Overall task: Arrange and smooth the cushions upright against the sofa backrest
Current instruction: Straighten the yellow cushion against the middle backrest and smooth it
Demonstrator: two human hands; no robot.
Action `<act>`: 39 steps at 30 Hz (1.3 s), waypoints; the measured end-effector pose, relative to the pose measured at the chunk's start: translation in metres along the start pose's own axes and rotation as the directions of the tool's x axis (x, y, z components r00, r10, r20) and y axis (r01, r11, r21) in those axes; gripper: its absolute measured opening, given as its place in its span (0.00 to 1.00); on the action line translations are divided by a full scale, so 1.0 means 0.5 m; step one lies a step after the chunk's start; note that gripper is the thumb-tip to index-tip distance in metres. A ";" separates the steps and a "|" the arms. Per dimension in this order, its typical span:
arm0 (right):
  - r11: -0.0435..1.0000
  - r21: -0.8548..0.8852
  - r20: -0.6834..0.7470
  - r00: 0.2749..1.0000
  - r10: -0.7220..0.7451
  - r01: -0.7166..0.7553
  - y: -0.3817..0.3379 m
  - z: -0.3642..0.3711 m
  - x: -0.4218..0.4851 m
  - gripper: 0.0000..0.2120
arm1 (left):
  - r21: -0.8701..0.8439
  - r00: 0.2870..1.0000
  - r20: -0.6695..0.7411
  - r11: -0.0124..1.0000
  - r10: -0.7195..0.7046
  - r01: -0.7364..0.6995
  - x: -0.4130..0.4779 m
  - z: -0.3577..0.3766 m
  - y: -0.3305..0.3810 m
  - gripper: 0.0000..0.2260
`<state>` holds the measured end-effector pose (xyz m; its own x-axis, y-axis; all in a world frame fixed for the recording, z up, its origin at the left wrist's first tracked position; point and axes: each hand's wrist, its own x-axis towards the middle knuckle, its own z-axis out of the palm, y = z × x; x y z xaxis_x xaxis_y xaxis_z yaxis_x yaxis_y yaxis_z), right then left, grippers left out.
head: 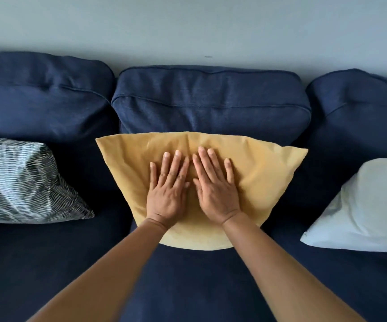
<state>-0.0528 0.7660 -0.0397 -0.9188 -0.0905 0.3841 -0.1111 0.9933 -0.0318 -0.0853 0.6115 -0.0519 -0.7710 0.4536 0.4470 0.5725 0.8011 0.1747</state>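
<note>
A mustard-yellow cushion point(264, 168) leans against the middle back pad of the navy sofa backrest point(211, 98). My left hand point(168, 189) and my right hand point(215, 184) lie flat side by side on its front, palms down, fingers apart and pointing up. Neither hand grips anything. A black-and-white patterned cushion point(23, 182) rests at the left against the backrest. At the right, a pale blue cushion point(362, 210) leans tilted, cut off by the frame edge.
The navy seat point(187, 287) stretches below the cushions toward me. A grey wall point(187, 26) rises behind the sofa. Gaps of bare seat lie between the yellow cushion and each side cushion.
</note>
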 end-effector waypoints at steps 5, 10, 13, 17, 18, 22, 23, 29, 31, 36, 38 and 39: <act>0.958 -0.131 0.065 0.962 0.264 -0.254 0.169 0.034 0.021 0.29 | 0.144 0.989 0.124 0.988 -0.081 0.062 0.040 0.021 -0.147 0.29; 0.874 -0.090 0.006 0.877 0.480 -0.478 0.176 0.008 0.027 0.30 | 0.071 0.952 -0.023 0.949 -0.306 0.306 0.072 0.007 -0.122 0.27; 0.916 0.032 -0.097 0.911 0.402 -0.401 0.102 -0.015 0.018 0.29 | 0.013 0.976 -0.053 0.977 -0.212 0.213 0.047 0.002 -0.055 0.26; 1.000 0.022 -0.084 0.996 -0.013 0.015 -0.038 0.010 -0.035 0.29 | -0.007 0.974 -0.015 0.974 -0.226 0.226 0.042 0.012 -0.037 0.25; 0.997 -0.022 -0.034 0.997 -0.070 0.069 -0.042 0.025 -0.053 0.29 | -0.002 0.969 0.002 0.969 -0.247 0.247 0.049 0.012 -0.048 0.25; 0.986 -0.144 0.116 0.988 0.107 -0.089 0.070 0.058 -0.075 0.31 | 0.014 0.975 0.032 0.976 -0.219 0.218 0.066 -0.002 -0.099 0.26; 0.972 -0.172 0.115 0.977 0.179 -0.158 0.101 0.057 -0.072 0.32 | 0.013 0.981 0.015 0.981 -0.193 0.192 0.067 -0.006 -0.104 0.26; 0.908 -0.159 0.092 0.910 0.404 -0.387 0.120 0.040 -0.066 0.31 | -0.058 0.981 -0.038 0.980 0.190 -0.192 -0.013 0.005 -0.003 0.26; 0.911 -0.157 0.106 0.911 0.399 -0.381 0.111 0.031 -0.070 0.31 | -0.006 0.968 0.069 0.971 0.240 -0.240 -0.052 0.025 0.005 0.26; 0.889 -0.158 0.032 0.898 0.440 -0.430 0.093 -0.002 -0.050 0.31 | 0.096 0.995 0.073 0.993 0.065 -0.072 -0.014 0.042 -0.109 0.28; 0.874 -0.111 -0.033 0.880 0.473 -0.474 0.072 -0.016 -0.017 0.31 | 0.078 0.999 0.046 0.997 -0.025 0.021 0.026 0.031 -0.130 0.28; 0.890 -0.071 -0.059 0.892 0.447 -0.451 0.055 -0.018 0.004 0.31 | 0.071 0.998 0.045 0.996 -0.053 0.050 0.045 0.027 -0.128 0.28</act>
<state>-0.0544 0.7939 -0.0314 -0.8472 0.3679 0.3832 0.3424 0.9297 -0.1356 -0.1431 0.5755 -0.0650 -0.8121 0.4275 0.3971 0.5122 0.8483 0.1343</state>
